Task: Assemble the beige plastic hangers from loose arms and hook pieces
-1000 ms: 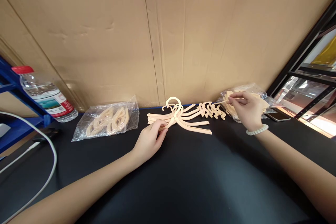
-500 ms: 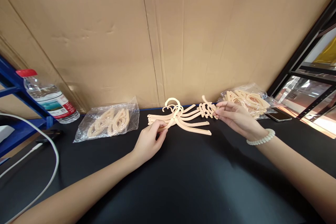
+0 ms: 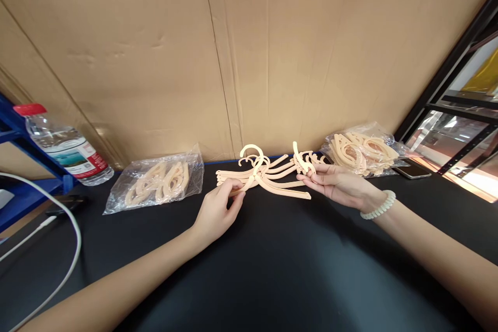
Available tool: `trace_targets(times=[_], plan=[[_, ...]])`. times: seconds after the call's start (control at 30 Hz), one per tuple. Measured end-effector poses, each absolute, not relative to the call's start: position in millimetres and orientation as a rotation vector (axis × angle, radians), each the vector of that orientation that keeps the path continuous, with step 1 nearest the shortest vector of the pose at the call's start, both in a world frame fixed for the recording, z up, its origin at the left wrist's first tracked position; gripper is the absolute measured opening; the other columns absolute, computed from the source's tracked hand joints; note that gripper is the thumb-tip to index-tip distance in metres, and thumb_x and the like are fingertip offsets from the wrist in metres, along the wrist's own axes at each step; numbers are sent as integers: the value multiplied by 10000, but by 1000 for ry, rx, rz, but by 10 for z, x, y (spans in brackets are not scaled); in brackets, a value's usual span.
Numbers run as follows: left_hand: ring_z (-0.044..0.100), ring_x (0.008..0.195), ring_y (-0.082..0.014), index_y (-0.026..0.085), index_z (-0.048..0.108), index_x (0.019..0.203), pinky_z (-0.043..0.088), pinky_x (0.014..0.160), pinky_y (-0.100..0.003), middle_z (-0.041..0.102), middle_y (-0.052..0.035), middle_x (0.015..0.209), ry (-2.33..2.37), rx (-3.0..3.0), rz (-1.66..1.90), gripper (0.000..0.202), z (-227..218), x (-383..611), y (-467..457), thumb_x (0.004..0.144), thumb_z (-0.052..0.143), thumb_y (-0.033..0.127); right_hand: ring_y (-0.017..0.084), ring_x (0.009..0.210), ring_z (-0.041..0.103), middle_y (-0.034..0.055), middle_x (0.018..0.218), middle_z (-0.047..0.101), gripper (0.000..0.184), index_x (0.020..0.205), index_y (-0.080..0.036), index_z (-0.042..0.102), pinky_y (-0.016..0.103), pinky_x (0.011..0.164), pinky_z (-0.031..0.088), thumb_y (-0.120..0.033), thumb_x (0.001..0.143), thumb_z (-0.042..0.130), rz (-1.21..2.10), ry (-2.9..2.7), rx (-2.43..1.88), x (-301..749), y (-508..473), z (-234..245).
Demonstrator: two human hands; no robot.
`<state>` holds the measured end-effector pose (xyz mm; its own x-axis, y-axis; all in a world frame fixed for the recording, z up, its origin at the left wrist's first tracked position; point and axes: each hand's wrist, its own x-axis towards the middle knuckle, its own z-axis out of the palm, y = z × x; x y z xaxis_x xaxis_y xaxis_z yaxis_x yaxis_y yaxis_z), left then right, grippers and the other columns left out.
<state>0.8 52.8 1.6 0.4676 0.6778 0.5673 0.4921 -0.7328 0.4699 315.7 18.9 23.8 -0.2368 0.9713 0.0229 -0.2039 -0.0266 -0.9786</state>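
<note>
My left hand (image 3: 218,211) pinches the left arm of a peach plastic clothes hanger (image 3: 282,191), whose hook points up and away from me. Under and behind it lie several similar hangers (image 3: 229,173), fanned over one another. In the fingers of my right hand (image 3: 344,185) is a small curved hanger piece (image 3: 299,156) of the same peach plastic, held upright just right of the hangers. Behind those fingers sits a row of similar small pieces (image 3: 319,158), partly hidden by the hand.
A clear bag of peach parts (image 3: 155,181) lies at left, and another bag (image 3: 361,150) at right beside a phone (image 3: 412,169). A water bottle (image 3: 73,148) and a white cable (image 3: 73,218) are on the left. Tall cardboard (image 3: 295,52) stands along the back of the black table (image 3: 272,270).
My right hand has moved left and turned palm-up, bringing the small curved piece away from the row toward the hanger. My left hand keeps its pinch on the hanger.
</note>
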Motion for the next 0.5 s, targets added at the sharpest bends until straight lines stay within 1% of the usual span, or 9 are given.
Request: trace_targets(times=[0.1,0.17,0.27,0.33,0.37,0.43,0.5], plan=[[670,845,-175,221,489,975,564,775,-324,643,-29,921,1030,2478,1137,48,15,5,533,930,482,236,242,1085,642,44,964,662,180,808,-202,653,394,1064,479,-284,731,794,1466,-1196,-929,3109,150,280],[672,857,-174,217,495,977,565,792,-327,641,-29,927,1034,2464,1157,52,9,2,536,931,484,239,216,1030,648,39,958,651,205,797,-191,650,372,1024,500,-296,720,808,1464,-1186,-930,3088,123,321],[679,878,-175,215,500,979,571,816,-327,642,-30,942,1039,2433,1190,61,-1,-1,540,930,490,250,151,848,625,17,856,625,233,765,-177,646,296,853,546,-303,696,829,1401,-1238,-960,3081,103,368],[679,887,-176,215,501,983,573,821,-326,643,-31,950,1045,2426,1204,66,-5,-1,541,930,492,253,115,727,576,-6,775,593,249,744,-171,638,254,728,531,-299,680,842,1378,-1269,-987,3085,104,379],[678,889,-176,215,501,987,574,823,-326,643,-31,950,1046,2427,1207,69,-6,0,541,930,493,252,105,697,560,-17,749,579,261,737,-169,632,244,694,518,-295,669,850,1386,-1268,-992,3087,106,379],[677,888,-174,214,500,995,574,827,-327,644,-32,950,1047,2426,1212,73,-4,3,539,929,494,245,102,691,568,-28,727,573,290,717,-169,609,240,680,508,-285,646,866,1430,-1233,-993,3091,110,372],[679,884,-173,213,500,999,574,827,-327,647,-33,952,1047,2421,1216,76,-2,6,536,928,495,241,110,712,591,-32,717,578,314,700,-169,588,250,704,514,-277,632,875,1470,-1190,-996,3095,111,362]])
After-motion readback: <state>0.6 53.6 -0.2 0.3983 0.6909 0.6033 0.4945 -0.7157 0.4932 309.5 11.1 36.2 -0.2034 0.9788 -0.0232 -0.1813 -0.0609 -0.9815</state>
